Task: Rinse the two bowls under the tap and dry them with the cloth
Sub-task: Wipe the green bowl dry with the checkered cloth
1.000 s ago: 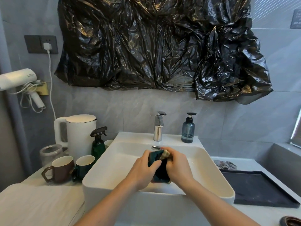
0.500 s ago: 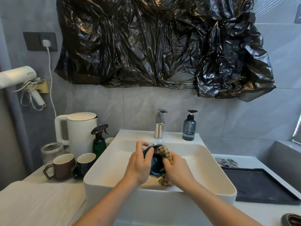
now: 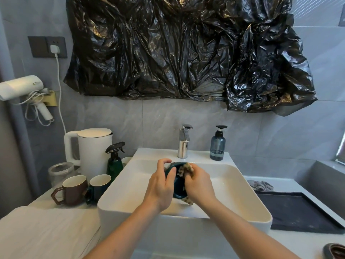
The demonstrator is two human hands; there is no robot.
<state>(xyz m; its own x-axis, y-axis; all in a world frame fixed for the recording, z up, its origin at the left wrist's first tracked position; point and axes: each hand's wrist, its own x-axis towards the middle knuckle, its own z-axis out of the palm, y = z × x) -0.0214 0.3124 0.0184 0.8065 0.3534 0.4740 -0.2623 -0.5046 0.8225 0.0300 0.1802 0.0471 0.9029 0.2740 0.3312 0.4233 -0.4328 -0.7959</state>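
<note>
Over the white sink (image 3: 248,208) my left hand (image 3: 161,186) grips a dark teal bowl (image 3: 178,186) by its rim, thumb across the outside, and the bowl is tilted on its side. My right hand (image 3: 199,186) holds a checked beige cloth (image 3: 185,169) and presses it into the bowl; a corner of the cloth hangs out below the bowl. The chrome tap (image 3: 183,142) stands behind, and no water shows running from it. Part of a brown bowl (image 3: 335,250) shows at the bottom right corner.
Left of the sink stand a white kettle (image 3: 95,146), a green spray bottle (image 3: 114,161), a glass jar (image 3: 60,171), a brown mug (image 3: 71,189) and a dark mug (image 3: 99,186). A soap pump bottle (image 3: 217,144) stands by the tap. A black tray (image 3: 296,212) and a grey rag (image 3: 260,185) lie to the right.
My hands turned the bowl: its open side came round towards my right hand and the cloth went inside it. My left fingers shifted up onto the rim.
</note>
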